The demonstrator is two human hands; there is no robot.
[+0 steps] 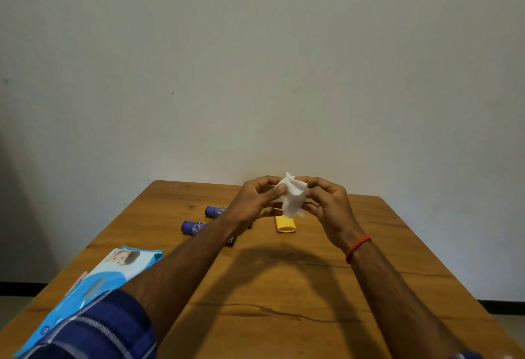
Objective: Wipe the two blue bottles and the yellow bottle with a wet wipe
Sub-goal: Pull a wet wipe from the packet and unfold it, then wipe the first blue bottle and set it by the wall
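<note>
A crumpled white wet wipe (292, 196) is held up above the table between my left hand (255, 202) and my right hand (326, 202), each pinching one side of it. Below and behind the hands, two blue bottles lie on their sides: one (214, 211) farther back, the other (194, 228) nearer, its far end hidden by my left forearm. The yellow bottle (285, 225) lies flat just under the wipe, its far end covered by it.
The wooden table (284, 287) stands against a plain wall. A blue pack of wet wipes (93, 284) lies at the near left, partly under my left sleeve. An orange thread band (357, 247) circles my right wrist.
</note>
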